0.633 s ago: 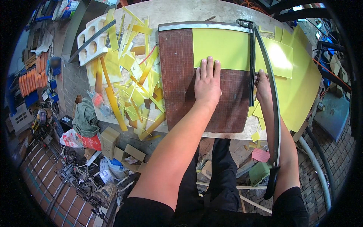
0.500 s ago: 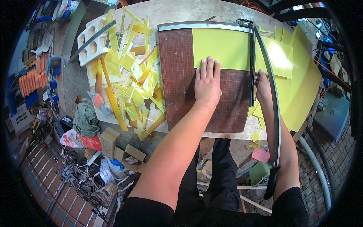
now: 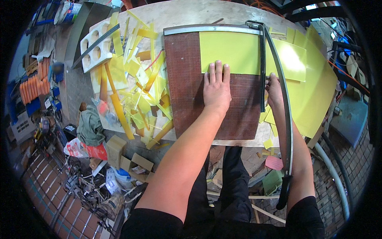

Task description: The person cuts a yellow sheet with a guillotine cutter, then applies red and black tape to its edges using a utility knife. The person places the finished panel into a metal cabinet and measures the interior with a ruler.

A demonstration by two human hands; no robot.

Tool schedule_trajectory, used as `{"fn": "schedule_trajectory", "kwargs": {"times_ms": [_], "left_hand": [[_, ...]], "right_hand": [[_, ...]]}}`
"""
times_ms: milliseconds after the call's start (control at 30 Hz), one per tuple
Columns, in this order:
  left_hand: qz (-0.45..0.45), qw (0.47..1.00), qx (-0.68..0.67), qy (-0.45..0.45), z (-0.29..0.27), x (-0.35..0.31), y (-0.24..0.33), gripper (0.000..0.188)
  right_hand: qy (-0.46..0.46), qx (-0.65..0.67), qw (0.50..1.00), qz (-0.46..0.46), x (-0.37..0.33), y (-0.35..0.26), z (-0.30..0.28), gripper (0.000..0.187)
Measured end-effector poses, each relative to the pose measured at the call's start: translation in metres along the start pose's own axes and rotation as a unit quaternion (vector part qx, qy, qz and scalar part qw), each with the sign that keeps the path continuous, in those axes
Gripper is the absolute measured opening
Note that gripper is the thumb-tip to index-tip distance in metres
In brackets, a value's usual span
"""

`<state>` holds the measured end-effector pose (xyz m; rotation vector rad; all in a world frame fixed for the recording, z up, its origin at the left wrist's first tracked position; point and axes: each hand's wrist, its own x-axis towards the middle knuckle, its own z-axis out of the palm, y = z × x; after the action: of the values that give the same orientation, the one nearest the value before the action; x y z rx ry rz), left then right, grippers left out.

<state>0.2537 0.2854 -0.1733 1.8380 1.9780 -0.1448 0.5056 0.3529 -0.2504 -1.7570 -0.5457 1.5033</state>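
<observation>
A guillotine paper cutter with a dark brown bed (image 3: pixel 183 87) lies on the table. A yellow sheet (image 3: pixel 234 47) rests on the bed against the metal rule (image 3: pixel 213 29) at its far edge and runs under the black bar (image 3: pixel 262 85) on the right. My left hand (image 3: pixel 217 89) lies flat, fingers stretched onto the sheet's near edge, palm over the bed. Just right of the bar, my right hand (image 3: pixel 274 89) has its fingers curled together near the sheet's corner; what they grip is hidden. The long curved blade arm (image 3: pixel 285 103) stands raised above my right forearm, its black handle (image 3: pixel 283 192) toward me.
Larger yellow sheets (image 3: pixel 314 95) lie right of the cutter. Yellow offcuts and strips (image 3: pixel 143 95) are heaped to its left, beside a white block with holes (image 3: pixel 95 47) and a dark ruler (image 3: pixel 97 44). Cardboard boxes (image 3: pixel 116 150) and clutter stand below the table's left side.
The whole view has shifted slightly, so the cutter appears a little further left. Both hands keep nearly the same places, and the blade arm stays raised.
</observation>
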Motion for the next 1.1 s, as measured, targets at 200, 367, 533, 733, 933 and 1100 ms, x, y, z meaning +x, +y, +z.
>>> {"fn": "schedule_trajectory", "kwargs": {"times_ms": [200, 367, 533, 733, 933, 1100], "left_hand": [[0.003, 0.999, 0.012, -0.04, -0.027, 0.002, 0.002, 0.115], [-0.073, 0.997, 0.008, -0.009, -0.042, 0.034, 0.028, 0.097], [-0.147, 0.987, 0.035, -0.06, -0.071, 0.073, 0.041, 0.098], [-0.168, 0.981, 0.023, -0.091, -0.069, 0.085, 0.044, 0.114], [-0.192, 0.972, 0.008, -0.134, -0.088, 0.094, 0.043, 0.129], [-0.189, 0.973, 0.001, -0.134, -0.087, 0.098, 0.043, 0.13]], "right_hand": [[0.019, -0.002, 0.999, -0.035, -0.009, -0.006, 0.012, 0.023], [0.051, -0.022, 0.998, -0.041, -0.018, -0.014, 0.015, 0.021], [0.043, 0.003, 0.999, 0.011, -0.022, -0.026, 0.018, 0.031], [-0.024, -0.032, 0.996, 0.08, -0.09, -0.052, -0.024, 0.047], [-0.143, -0.005, 0.976, 0.161, -0.316, -0.157, -0.097, 0.075], [-0.099, -0.132, 0.96, 0.226, -0.388, -0.2, -0.07, 0.073]]}}
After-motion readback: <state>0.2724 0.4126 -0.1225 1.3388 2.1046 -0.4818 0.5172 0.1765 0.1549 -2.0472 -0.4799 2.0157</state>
